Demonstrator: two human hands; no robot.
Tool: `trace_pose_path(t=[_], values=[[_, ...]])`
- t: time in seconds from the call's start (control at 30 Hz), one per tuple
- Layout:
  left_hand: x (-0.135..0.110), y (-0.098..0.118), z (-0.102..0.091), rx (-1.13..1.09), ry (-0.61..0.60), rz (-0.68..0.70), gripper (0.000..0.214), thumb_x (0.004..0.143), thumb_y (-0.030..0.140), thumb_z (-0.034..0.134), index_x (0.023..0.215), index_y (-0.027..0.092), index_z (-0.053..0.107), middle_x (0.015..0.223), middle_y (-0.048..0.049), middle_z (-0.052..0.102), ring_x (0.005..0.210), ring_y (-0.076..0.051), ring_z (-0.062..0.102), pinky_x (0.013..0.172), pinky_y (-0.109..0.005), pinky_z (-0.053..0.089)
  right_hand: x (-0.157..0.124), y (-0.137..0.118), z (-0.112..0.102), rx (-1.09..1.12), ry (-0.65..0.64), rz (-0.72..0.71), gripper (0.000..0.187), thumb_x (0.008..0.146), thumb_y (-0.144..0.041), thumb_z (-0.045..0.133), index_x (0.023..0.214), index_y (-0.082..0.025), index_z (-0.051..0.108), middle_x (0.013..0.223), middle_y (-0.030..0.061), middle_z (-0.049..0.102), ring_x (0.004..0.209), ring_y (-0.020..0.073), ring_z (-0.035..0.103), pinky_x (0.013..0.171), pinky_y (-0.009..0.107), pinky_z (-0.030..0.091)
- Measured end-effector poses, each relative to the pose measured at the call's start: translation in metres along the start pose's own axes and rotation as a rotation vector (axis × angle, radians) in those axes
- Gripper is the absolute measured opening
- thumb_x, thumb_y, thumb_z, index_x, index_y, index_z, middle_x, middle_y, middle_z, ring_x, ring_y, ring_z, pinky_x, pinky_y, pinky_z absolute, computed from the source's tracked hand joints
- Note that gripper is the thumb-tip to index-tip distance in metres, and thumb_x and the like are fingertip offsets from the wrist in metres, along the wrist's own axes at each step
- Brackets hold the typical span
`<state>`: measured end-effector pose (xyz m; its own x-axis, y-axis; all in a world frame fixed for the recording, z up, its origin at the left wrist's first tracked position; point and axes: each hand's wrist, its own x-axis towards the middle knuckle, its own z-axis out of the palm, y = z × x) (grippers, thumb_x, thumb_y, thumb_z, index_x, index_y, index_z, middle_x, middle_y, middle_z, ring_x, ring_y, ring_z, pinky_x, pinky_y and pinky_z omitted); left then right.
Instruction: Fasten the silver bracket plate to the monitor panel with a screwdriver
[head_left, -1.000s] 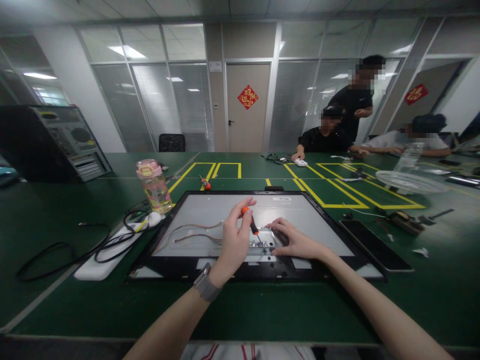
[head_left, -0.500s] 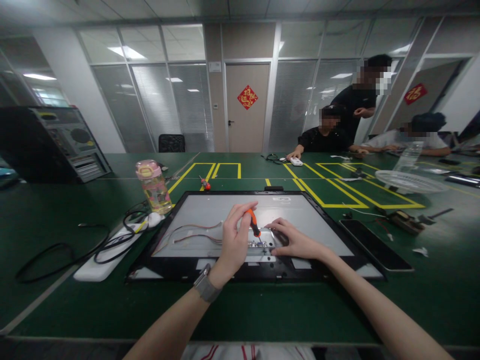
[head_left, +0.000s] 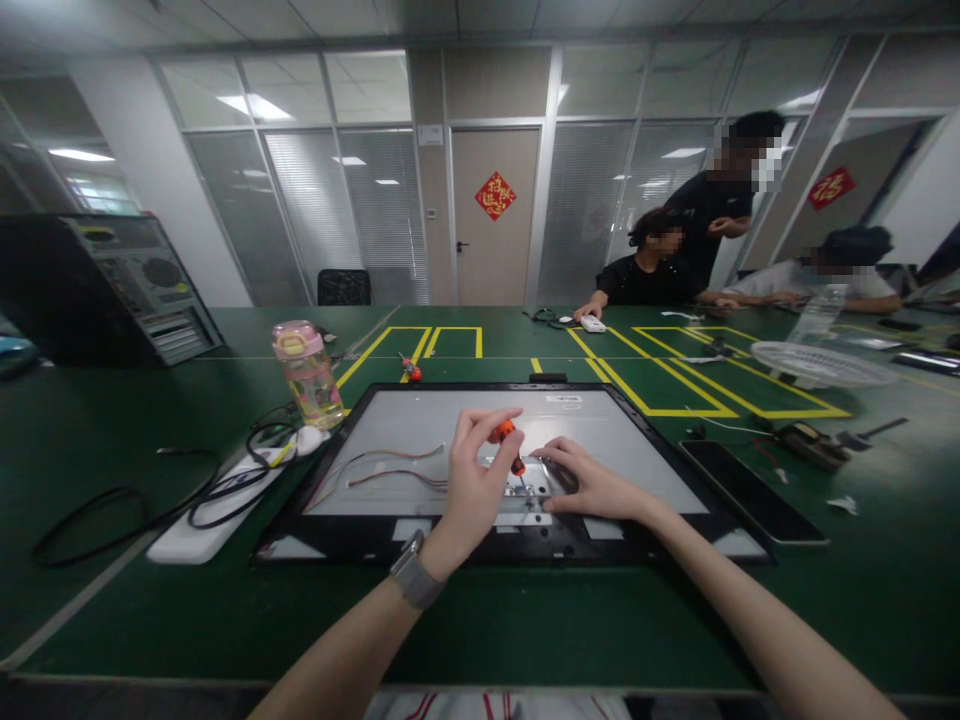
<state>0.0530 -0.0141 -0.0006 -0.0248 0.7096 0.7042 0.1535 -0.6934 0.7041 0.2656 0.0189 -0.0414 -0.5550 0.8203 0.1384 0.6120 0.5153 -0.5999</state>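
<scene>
A flat monitor panel lies face down in its black frame on the green table. My left hand is closed on a small orange-handled screwdriver, whose tip stands on a small metal circuit board near the panel's front edge. My right hand rests on the right end of that board, fingers curled and pressing on it. Thin red and white wires run left from the board across the panel's back.
A pink-capped bottle, black cables and a white strip lie to the left. A computer case stands at far left. A dark flat panel, tools and a fan grille lie right. Three people sit or stand at the far right.
My left hand has shifted slightly right and turned the screwdriver, whose handle now sits more upright over the board. My right hand stays on the board.
</scene>
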Motion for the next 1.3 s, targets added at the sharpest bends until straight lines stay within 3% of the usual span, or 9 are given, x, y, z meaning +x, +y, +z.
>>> trace_pose_path(t=[0.2, 0.37, 0.7, 0.83, 1.03, 1.2, 1.3], values=[[-0.0002, 0.0007, -0.0011, -0.035, -0.035, -0.024, 0.025, 0.096, 0.021, 0.046, 0.113, 0.022, 0.065, 0.093, -0.0035, 0.057, 0.086, -0.018, 0.056, 0.079, -0.029, 0.046, -0.0014, -0.0015, -0.001, 0.002, -0.012, 0.014, 0.066, 0.074, -0.046, 0.074, 0.131, -0.024, 0.05, 0.123, 0.0089, 0.046, 0.115, 0.0284, 0.048, 0.1, 0.043, 0.041], [0.0001, -0.0004, -0.0004, 0.001, -0.009, -0.014, 0.021, 0.092, 0.023, 0.055, 0.109, 0.024, 0.067, 0.093, -0.0028, 0.054, 0.085, -0.017, 0.055, 0.081, -0.03, 0.045, -0.0016, -0.002, -0.001, 0.0, -0.008, 0.014, 0.065, 0.074, -0.043, 0.074, 0.131, -0.022, 0.05, 0.122, 0.0092, 0.046, 0.112, 0.028, 0.049, 0.098, 0.042, 0.043], [-0.0008, 0.0028, -0.0027, -0.03, -0.031, -0.01, 0.029, 0.097, 0.019, 0.042, 0.117, 0.022, 0.063, 0.095, -0.0036, 0.057, 0.088, -0.017, 0.057, 0.079, -0.029, 0.046, -0.0019, -0.0002, 0.0002, 0.008, -0.014, 0.016, 0.065, 0.074, -0.042, 0.074, 0.131, -0.022, 0.05, 0.123, 0.0098, 0.046, 0.112, 0.028, 0.049, 0.098, 0.042, 0.043], [-0.0001, 0.0024, -0.0021, 0.018, 0.01, -0.008, 0.021, 0.093, 0.02, 0.052, 0.106, 0.021, 0.068, 0.092, -0.0028, 0.056, 0.084, -0.016, 0.057, 0.078, -0.028, 0.046, -0.0014, -0.0018, -0.0005, 0.009, -0.007, 0.01, 0.064, 0.074, -0.041, 0.075, 0.13, -0.023, 0.051, 0.122, 0.0091, 0.046, 0.112, 0.028, 0.049, 0.098, 0.042, 0.043], [0.0001, -0.0013, -0.0018, -0.043, -0.026, -0.018, 0.029, 0.097, 0.019, 0.042, 0.117, 0.021, 0.063, 0.109, -0.0062, 0.062, 0.103, -0.02, 0.058, 0.09, -0.033, 0.044, -0.0001, -0.0013, 0.0003, 0.003, -0.006, 0.015, 0.065, 0.073, -0.041, 0.075, 0.13, -0.021, 0.051, 0.122, 0.0099, 0.046, 0.114, 0.0288, 0.048, 0.101, 0.043, 0.041], [-0.0002, 0.0012, -0.0022, 0.015, 0.0, 0.007, 0.019, 0.092, 0.021, 0.055, 0.106, 0.022, 0.068, 0.091, -0.0025, 0.058, 0.085, -0.017, 0.058, 0.079, -0.028, 0.046, -0.0003, -0.0013, -0.0001, 0.011, -0.01, 0.016, 0.066, 0.073, -0.044, 0.075, 0.131, -0.022, 0.051, 0.124, 0.0101, 0.046, 0.114, 0.0293, 0.047, 0.1, 0.044, 0.042], [-0.0006, 0.0015, -0.0024, -0.007, -0.019, 0.005, 0.025, 0.096, 0.022, 0.047, 0.112, 0.021, 0.066, 0.1, -0.0044, 0.059, 0.092, -0.018, 0.058, 0.083, -0.029, 0.046, -0.0005, -0.0017, -0.0003, 0.016, -0.017, 0.021, 0.065, 0.074, -0.044, 0.074, 0.13, -0.022, 0.051, 0.124, 0.0098, 0.045, 0.113, 0.0287, 0.048, 0.099, 0.044, 0.042]])
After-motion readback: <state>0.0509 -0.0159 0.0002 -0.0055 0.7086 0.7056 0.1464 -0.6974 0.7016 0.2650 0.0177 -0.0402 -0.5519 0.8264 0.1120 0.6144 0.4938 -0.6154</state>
